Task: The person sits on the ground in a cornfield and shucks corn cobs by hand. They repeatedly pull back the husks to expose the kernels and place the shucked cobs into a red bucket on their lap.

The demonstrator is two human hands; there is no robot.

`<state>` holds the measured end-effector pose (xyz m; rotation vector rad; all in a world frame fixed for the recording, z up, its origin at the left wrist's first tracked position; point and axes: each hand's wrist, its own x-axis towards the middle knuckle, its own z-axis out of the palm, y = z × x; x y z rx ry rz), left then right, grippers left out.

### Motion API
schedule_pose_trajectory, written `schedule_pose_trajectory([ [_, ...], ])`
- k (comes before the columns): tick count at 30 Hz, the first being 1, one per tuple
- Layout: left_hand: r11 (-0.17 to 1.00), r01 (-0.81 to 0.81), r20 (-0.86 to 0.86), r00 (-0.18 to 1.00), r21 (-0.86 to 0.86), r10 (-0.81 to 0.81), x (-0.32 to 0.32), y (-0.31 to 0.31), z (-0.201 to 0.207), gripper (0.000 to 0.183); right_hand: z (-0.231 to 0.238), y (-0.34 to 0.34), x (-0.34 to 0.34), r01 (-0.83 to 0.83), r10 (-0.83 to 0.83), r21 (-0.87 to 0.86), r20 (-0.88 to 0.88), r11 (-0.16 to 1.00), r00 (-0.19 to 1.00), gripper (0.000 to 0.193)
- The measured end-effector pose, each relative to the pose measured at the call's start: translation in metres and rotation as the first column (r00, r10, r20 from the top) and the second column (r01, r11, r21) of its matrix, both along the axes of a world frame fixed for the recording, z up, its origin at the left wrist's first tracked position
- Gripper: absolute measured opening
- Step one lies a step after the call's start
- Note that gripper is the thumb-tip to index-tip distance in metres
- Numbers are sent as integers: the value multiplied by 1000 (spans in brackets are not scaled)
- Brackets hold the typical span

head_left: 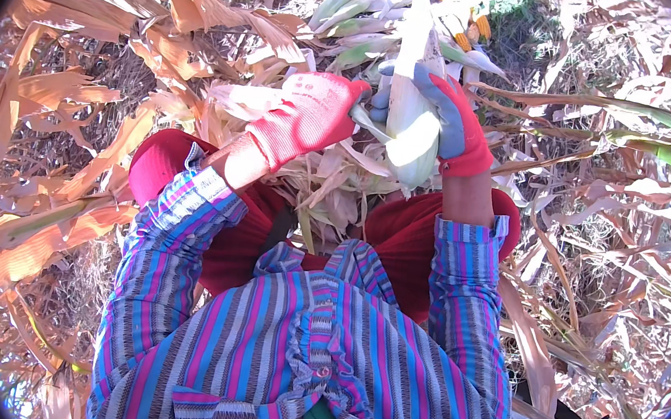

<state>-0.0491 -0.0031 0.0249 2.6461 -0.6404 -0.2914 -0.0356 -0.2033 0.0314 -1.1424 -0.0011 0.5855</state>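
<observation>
An ear of corn [412,131], wrapped in a pale green-white husk, is held upright in front of me. My right hand [458,132], in a red glove with a grey coating, wraps around its right side, fingers behind it. My left hand [313,114], in a similar red glove, is closed at the ear's left side. A husk leaf [371,125] runs from its fingers to the ear; the fingertips are partly hidden. Bright sunlight washes out the ear's upper part. No kernels show on this ear.
Several husk-covered ears [349,14] lie in a pile beyond my hands. Bare yellow corn cobs [473,31] rest at the far right of it. Loose husks [337,185] lie between my knees. Dry stalks and leaves [45,218] crowd the left, and a greener stalk [649,146] crosses the right.
</observation>
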Motion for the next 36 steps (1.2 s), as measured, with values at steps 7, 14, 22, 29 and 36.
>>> schedule_pose_trajectory([
  [7,865,-202,-54,978,-460,200,9,23,6,32,-31,21,-2,190,-58,527,-255,828,965,53],
  [14,779,-206,-25,971,-593,237,14,20,-5,29,-36,40,-7,381,-130,605,-417,699,900,56],
  [22,549,-369,-347,926,-750,148,4,4,-21,30,-41,54,-31,62,71,523,-230,850,971,52],
  [29,488,-408,-407,906,-772,113,8,11,-9,38,-30,51,-39,0,107,526,-172,850,979,44],
  [36,273,-425,-264,841,-863,473,40,93,44,37,13,6,-44,-10,-3,70,186,998,983,61],
])
